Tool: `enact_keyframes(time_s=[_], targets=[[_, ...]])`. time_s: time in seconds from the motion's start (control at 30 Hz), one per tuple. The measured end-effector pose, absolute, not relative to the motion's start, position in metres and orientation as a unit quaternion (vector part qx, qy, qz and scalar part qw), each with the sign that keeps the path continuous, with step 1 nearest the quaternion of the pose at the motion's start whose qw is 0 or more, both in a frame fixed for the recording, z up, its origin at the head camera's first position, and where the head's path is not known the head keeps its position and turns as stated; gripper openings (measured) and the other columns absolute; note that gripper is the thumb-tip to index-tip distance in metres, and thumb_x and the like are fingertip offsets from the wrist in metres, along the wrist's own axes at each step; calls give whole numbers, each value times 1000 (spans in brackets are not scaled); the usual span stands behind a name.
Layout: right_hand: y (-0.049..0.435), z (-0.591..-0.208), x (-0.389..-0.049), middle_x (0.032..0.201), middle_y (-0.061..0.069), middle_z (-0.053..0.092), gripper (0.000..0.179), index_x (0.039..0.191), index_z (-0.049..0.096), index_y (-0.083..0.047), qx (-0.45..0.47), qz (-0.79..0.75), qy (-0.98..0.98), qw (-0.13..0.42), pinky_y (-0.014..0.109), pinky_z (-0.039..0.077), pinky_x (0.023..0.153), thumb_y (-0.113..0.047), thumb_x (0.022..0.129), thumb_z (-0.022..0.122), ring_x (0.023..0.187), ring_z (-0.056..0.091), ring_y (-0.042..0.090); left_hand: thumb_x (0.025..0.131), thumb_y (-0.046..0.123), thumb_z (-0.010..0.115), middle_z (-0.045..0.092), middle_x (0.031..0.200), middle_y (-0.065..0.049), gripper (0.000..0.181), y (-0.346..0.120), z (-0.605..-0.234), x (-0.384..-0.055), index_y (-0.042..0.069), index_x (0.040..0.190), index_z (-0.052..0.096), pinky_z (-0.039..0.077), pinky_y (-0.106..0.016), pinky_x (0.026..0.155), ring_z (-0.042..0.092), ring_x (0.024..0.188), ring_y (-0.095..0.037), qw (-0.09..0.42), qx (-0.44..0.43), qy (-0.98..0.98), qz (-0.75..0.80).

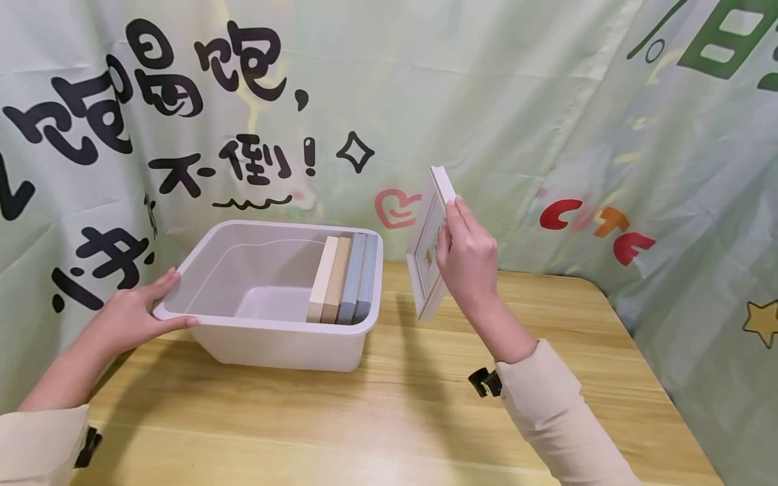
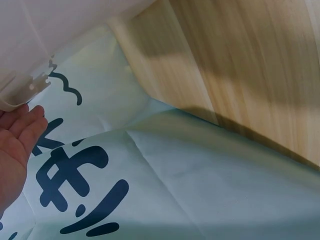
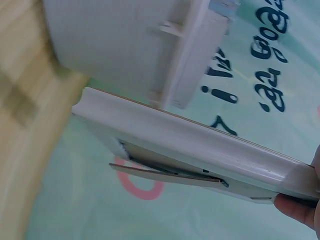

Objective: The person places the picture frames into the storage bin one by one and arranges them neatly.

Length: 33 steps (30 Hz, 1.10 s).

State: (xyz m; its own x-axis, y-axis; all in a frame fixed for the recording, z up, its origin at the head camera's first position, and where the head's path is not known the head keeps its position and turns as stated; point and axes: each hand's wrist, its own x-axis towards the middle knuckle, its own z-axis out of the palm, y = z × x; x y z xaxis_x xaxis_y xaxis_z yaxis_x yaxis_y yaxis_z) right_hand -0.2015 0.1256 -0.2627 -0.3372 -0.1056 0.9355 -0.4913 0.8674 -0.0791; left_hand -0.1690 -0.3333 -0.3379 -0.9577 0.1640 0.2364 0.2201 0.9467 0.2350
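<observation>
A white picture frame (image 1: 431,243) is held upright and slightly tilted above the table by my right hand (image 1: 468,250), which grips its near side edge. In the right wrist view its thin back stand (image 3: 167,176) sticks out from the back, and the thumb and fingers pinch the far end of the frame. My left hand (image 1: 136,312) holds the left corner of a pale plastic bin (image 1: 286,344), thumb along the front rim and fingers at the left side. Inside the bin, several flat frame-like pieces (image 1: 343,277) with cream, tan and blue edges stand upright against the right wall.
The bin stands on a wooden table (image 1: 340,418), left of the picture frame. A pale green printed curtain (image 1: 486,101) hangs behind the table and along both sides.
</observation>
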Motion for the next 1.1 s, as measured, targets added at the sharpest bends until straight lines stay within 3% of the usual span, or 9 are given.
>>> enact_keyframes(time_s=[0.7,0.87,1.1], targets=[[91,-188,-189,111,24,66,26,109,64,10,189,226,-772,563,39,54,82,2,88,51,101,66,31,69,51,74,37,139,-27,94,-335,-338,-170,-3,137,37,43,-62,75,45,105,-62,110,-103,-981,-124],[81,-176,-186,111,23,66,27,110,64,9,191,239,-769,562,35,51,89,2,88,50,106,64,29,69,51,74,36,139,-27,95,-336,-338,-170,-3,137,36,43,-62,74,44,104,-62,109,-98,-981,-124],[65,-173,-184,112,23,66,27,111,64,9,200,226,-770,562,33,52,87,1,88,51,103,65,30,69,51,74,36,139,-27,95,-335,-340,-171,-2,138,36,43,-62,73,44,103,-63,107,-99,-981,-127]])
